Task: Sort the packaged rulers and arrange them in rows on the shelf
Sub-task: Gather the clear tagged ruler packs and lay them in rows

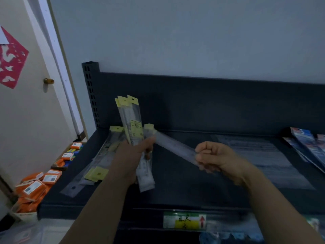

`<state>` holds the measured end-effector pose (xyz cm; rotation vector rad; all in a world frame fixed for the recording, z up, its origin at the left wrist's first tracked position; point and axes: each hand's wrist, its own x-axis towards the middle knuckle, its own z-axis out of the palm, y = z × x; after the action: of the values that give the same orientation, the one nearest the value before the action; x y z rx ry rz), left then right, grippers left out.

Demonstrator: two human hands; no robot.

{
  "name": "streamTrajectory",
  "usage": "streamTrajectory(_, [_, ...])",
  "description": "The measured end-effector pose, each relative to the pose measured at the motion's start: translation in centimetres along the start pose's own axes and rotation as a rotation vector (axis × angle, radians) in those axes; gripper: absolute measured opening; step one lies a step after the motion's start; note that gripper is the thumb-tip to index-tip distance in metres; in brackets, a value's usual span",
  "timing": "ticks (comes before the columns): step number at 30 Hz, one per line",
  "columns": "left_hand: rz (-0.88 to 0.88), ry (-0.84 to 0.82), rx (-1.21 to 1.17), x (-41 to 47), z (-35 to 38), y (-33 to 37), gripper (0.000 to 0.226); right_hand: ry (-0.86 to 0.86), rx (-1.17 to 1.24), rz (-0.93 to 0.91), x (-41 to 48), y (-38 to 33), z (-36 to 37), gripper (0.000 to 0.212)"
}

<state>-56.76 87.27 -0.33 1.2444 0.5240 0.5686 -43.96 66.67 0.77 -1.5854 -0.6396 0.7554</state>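
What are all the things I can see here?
ruler bundle: several, clear with yellow tops, left hand
single ruler: one, clear, right hand
loose rulers: few, clear and yellow, shelf left
clear packs: several, see-through, shelf right
blue-red packets: few, far right
shelf: one, dark blue, ahead
shelf label: one, green-yellow, front edge
orange packets: many, low at left
door knob: one, brass, left door
red paper cutout: one, on door
left hand: one, grips ruler bundle
right hand: one, pinches single ruler
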Motion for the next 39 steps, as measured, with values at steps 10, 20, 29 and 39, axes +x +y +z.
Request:
streamTrajectory(10, [-0.101, -0.226, 0.205, -3.8, 11.6, -3.6, 0.011, 0.318, -0.066, -0.007, -7.2, 1.6, -14.1, 0.019])
streamTrajectory(20, [-0.153, -0.216, 0.408, -6.7, 20.1, -7.2, 0.016, 0.279, -0.306, -0.009, -10.2, 5.2, -22.4, 0.016])
streamTrajectory(29, [-0.133, -0.134, 0.568, -7.6, 21.2, -7.6, 0.016, 0.292, -0.471, -0.103, -10.8, 7.8, -22.2, 0.014])
streamTrajectory(39, [-0.092, -0.019, 0.433, -9.0, 20.1, -7.3, 0.025, 0.402, -0.631, -0.247, -10.4, 8.3, -21.9, 0.007])
